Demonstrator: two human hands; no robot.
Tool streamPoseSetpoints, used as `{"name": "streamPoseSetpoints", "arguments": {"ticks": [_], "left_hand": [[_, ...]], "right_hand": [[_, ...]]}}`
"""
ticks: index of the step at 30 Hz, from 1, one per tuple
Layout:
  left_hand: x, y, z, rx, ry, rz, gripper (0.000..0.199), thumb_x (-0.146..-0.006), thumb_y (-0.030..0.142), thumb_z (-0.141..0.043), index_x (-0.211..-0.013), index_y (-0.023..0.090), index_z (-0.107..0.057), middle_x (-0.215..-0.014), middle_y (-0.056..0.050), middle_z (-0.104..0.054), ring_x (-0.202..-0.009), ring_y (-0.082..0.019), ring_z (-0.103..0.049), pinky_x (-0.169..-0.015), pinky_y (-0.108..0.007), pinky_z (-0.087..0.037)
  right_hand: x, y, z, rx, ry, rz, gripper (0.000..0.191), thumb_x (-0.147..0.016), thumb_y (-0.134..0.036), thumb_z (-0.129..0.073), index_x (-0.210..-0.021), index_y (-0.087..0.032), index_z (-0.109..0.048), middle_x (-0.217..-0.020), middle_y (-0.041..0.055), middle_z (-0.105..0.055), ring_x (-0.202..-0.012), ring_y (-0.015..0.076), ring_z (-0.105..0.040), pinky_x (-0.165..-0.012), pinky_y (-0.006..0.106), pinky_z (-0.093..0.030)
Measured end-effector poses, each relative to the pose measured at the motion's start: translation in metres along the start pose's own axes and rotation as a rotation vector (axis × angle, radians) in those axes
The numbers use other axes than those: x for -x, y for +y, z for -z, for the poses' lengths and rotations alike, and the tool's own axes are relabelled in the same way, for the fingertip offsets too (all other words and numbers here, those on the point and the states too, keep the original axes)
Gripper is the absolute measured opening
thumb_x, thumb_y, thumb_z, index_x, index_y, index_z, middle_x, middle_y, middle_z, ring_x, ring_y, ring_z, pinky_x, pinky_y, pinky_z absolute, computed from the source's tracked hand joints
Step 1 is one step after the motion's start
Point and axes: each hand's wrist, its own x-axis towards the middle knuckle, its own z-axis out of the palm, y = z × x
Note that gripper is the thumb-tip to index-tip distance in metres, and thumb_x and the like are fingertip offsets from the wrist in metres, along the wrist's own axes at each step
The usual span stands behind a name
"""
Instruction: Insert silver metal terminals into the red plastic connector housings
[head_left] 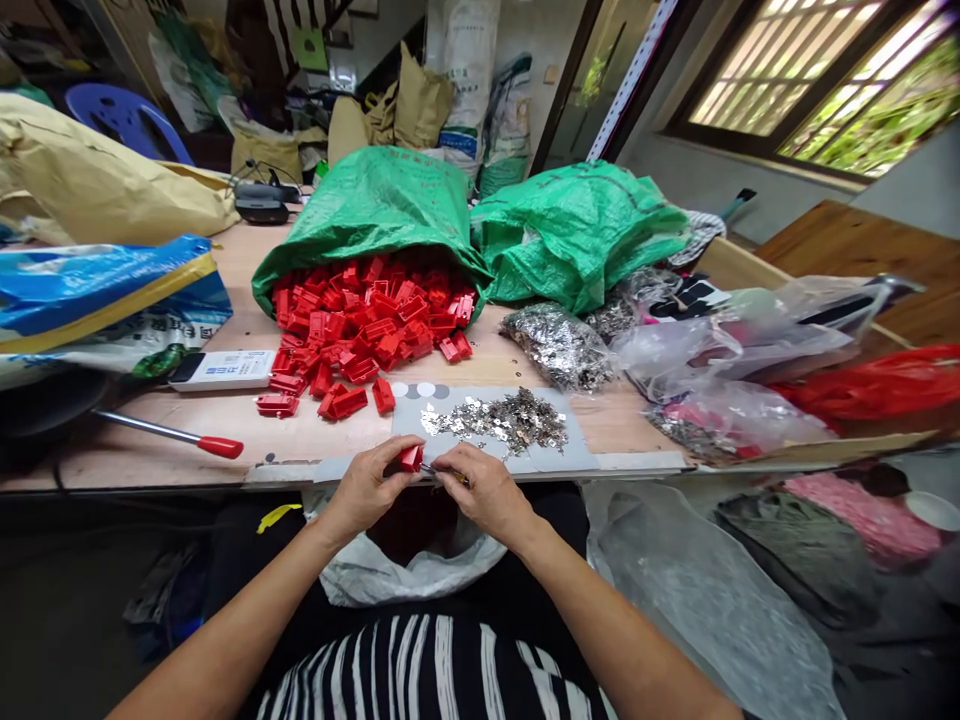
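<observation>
Between the fingers of my left hand (373, 487) is a small red plastic housing (411, 459), held at the table's front edge. My right hand (484, 490) pinches a thin metal tool, mostly covered by the fingers, whose tip meets the right side of the housing. Just beyond my hands, a heap of small silvery metal pieces (517, 420) lies on a grey sheet (577, 450). Many like red housings (360, 315) spill from a green woven sack (382, 200) onto the table. Below my hands, an open white bag (412, 580) rests at my lap.
A screwdriver-like tool with a red tip (220, 447) and a white box (225, 370) lie at left. Another green sack (577, 230) stands at the back. A clear bag of metal pieces (562, 345) and several plastic bags (720, 350) crowd the right side.
</observation>
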Motion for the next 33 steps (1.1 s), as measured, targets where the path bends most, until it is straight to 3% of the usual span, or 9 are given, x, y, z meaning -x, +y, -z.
{"name": "streamPoseSetpoints", "arguments": {"ticks": [7, 12, 21, 27, 33], "left_hand": [[-0.001, 0.004, 0.003, 0.162, 0.021, 0.06, 0.035, -0.07, 0.018, -0.07, -0.104, 0.025, -0.071, -0.098, -0.004, -0.073, -0.089, -0.021, -0.064, -0.087, -0.031, -0.046], [-0.003, 0.004, 0.004, 0.156, 0.016, 0.072, 0.032, -0.07, 0.018, -0.071, -0.1, 0.025, -0.072, -0.093, -0.003, -0.074, -0.085, -0.02, -0.064, -0.083, -0.029, -0.048], [-0.002, 0.001, 0.0, 0.104, 0.036, 0.062, 0.032, -0.072, 0.014, -0.066, -0.102, 0.025, -0.071, -0.099, -0.004, -0.074, -0.09, -0.022, -0.067, -0.085, -0.031, -0.048], [0.003, 0.004, -0.003, 0.159, 0.058, 0.086, 0.03, -0.071, 0.019, -0.07, -0.101, 0.024, -0.07, -0.097, -0.004, -0.072, -0.09, -0.022, -0.065, -0.085, -0.032, -0.047], [0.021, 0.019, -0.007, 0.371, 0.187, 0.146, 0.029, -0.069, 0.021, -0.074, -0.097, 0.023, -0.067, -0.098, -0.003, -0.068, -0.092, -0.019, -0.062, -0.086, -0.029, -0.046]], "right_hand": [[-0.001, -0.001, 0.001, 0.025, -0.054, -0.031, 0.018, -0.088, -0.014, -0.055, -0.1, -0.02, -0.066, -0.095, 0.0047, -0.064, -0.09, 0.0152, -0.062, -0.081, 0.027, -0.048], [0.001, -0.008, -0.001, 0.102, -0.071, -0.078, 0.018, -0.09, -0.015, -0.053, -0.101, -0.021, -0.066, -0.097, 0.0048, -0.064, -0.091, 0.0161, -0.062, -0.08, 0.026, -0.049], [-0.01, -0.041, -0.009, 0.404, -0.138, -0.262, 0.018, -0.091, -0.015, -0.046, -0.097, -0.021, -0.062, -0.092, 0.006, -0.062, -0.07, 0.017, -0.062, -0.056, 0.027, -0.043], [-0.003, -0.032, -0.006, 0.238, -0.072, -0.224, 0.016, -0.092, -0.02, -0.048, -0.103, -0.023, -0.06, -0.093, 0.0048, -0.06, -0.082, 0.0172, -0.061, -0.069, 0.027, -0.045], [0.017, -0.026, -0.001, -0.136, 0.077, -0.147, 0.018, -0.093, -0.019, -0.043, -0.108, -0.021, -0.053, -0.099, 0.0054, -0.061, -0.088, 0.0166, -0.058, -0.077, 0.028, -0.045]]}}
